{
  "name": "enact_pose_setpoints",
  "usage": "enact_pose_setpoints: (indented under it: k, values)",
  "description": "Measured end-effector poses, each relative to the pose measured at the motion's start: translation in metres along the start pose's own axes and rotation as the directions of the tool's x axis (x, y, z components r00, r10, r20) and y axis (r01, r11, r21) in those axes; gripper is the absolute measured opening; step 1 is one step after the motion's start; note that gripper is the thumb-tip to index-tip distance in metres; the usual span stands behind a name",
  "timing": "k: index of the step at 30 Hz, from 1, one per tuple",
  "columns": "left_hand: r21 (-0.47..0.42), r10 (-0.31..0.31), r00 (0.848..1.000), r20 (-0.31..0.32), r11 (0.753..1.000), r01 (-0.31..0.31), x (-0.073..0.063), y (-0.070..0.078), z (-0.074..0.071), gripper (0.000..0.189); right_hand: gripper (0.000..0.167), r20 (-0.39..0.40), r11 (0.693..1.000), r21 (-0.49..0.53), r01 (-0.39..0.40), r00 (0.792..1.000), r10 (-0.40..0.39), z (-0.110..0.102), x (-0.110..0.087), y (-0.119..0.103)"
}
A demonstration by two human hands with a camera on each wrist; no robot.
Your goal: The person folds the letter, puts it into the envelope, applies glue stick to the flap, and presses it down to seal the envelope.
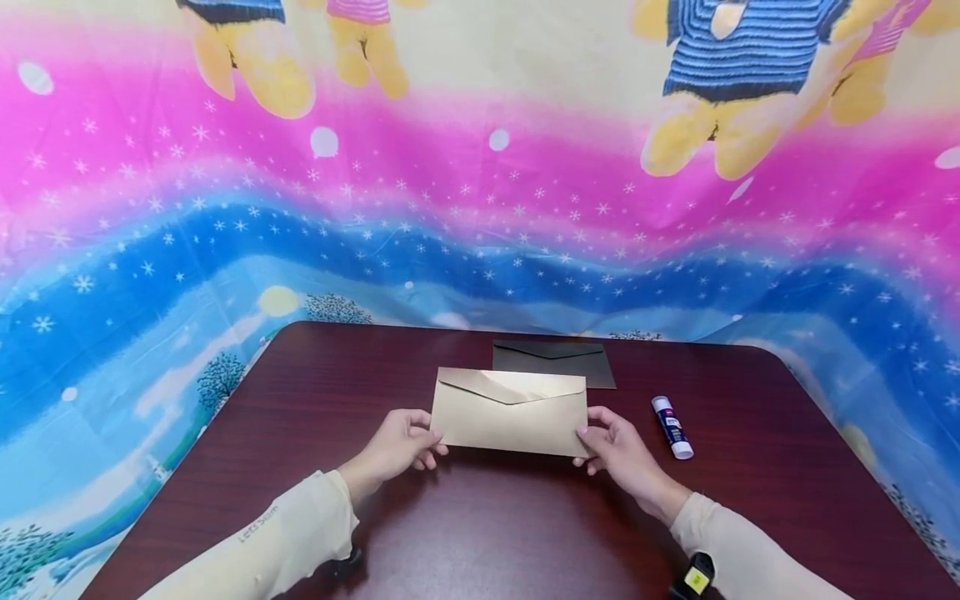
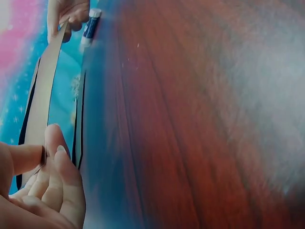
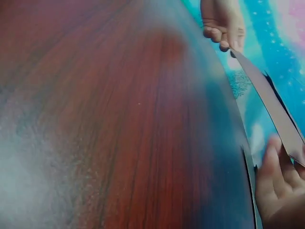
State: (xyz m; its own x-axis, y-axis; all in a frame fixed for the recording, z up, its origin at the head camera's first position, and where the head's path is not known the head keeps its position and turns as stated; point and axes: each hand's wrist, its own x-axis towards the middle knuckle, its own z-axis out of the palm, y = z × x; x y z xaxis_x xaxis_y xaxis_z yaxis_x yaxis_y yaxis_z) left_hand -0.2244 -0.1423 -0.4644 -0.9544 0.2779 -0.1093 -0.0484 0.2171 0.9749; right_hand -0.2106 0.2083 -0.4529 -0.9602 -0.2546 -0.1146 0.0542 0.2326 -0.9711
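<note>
A gold envelope point(image 1: 510, 421) with a pointed flap along its top is held up between both hands, raised above the table. My left hand point(image 1: 397, 450) pinches its lower left corner, thumb in front and fingers behind. At the lower right corner, my right hand point(image 1: 622, 458) pinches it the same way. Both wrist views show the envelope point(image 2: 45, 95) nearly edge-on, clear of the tabletop. Behind it on the table lies a dark grey envelope point(image 1: 558, 360), its lower left part hidden by the gold one.
A glue stick point(image 1: 672, 427) with white ends and a dark blue label lies on the table right of my right hand. The dark reddish wooden table point(image 1: 480, 525) meets a printed cloth point(image 1: 450, 233) hanging along its far edge and sides.
</note>
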Motion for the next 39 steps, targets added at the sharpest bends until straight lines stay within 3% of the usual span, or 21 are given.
enact_pose_setpoints:
  k: [3, 6, 11, 16, 21, 26, 32, 39]
  values:
    - [-0.013, -0.023, 0.998, -0.06, 1.0, 0.022, 0.003, -0.002, -0.006, 0.016, 0.054, 0.085, 1.0, 0.0, 0.029, 0.996, -0.029, 0.006, 0.005, 0.001]
    - [-0.026, -0.032, 0.994, -0.106, 0.999, 0.03, 0.006, -0.004, -0.012, 0.017, 0.059, 0.106, 0.997, 0.017, 0.07, 0.992, -0.072, 0.014, 0.012, 0.0]
    - [-0.016, -0.05, 0.986, -0.157, 0.999, 0.048, 0.012, -0.007, -0.024, 0.019, 0.053, -0.015, 0.993, -0.026, 0.114, 0.993, -0.114, 0.029, 0.03, -0.004]
    - [0.008, -0.067, 0.972, -0.223, 0.997, 0.07, 0.021, -0.01, -0.037, 0.021, 0.044, -0.127, 0.994, -0.053, 0.098, 0.986, -0.104, 0.045, 0.05, -0.006]
    - [0.077, -0.049, 0.958, -0.283, 0.994, 0.074, 0.03, -0.016, -0.047, 0.03, 0.047, -0.106, 0.997, -0.036, 0.073, 0.991, -0.077, 0.058, 0.066, -0.004]
    - [0.219, -0.016, 0.946, -0.323, 0.972, 0.091, 0.036, -0.019, -0.059, 0.043, 0.052, -0.095, 0.998, -0.037, 0.059, 0.994, -0.062, 0.072, 0.079, -0.004]
    - [0.336, 0.023, 0.936, -0.352, 0.936, 0.103, 0.044, -0.018, -0.074, 0.046, 0.052, -0.16, 0.999, -0.004, 0.044, 0.986, -0.044, 0.084, 0.096, -0.005]
    - [0.381, 0.017, 0.93, -0.366, 0.915, 0.134, 0.054, -0.013, -0.087, 0.043, 0.044, -0.21, 0.999, 0.031, -0.017, 0.977, 0.023, 0.091, 0.115, -0.009]
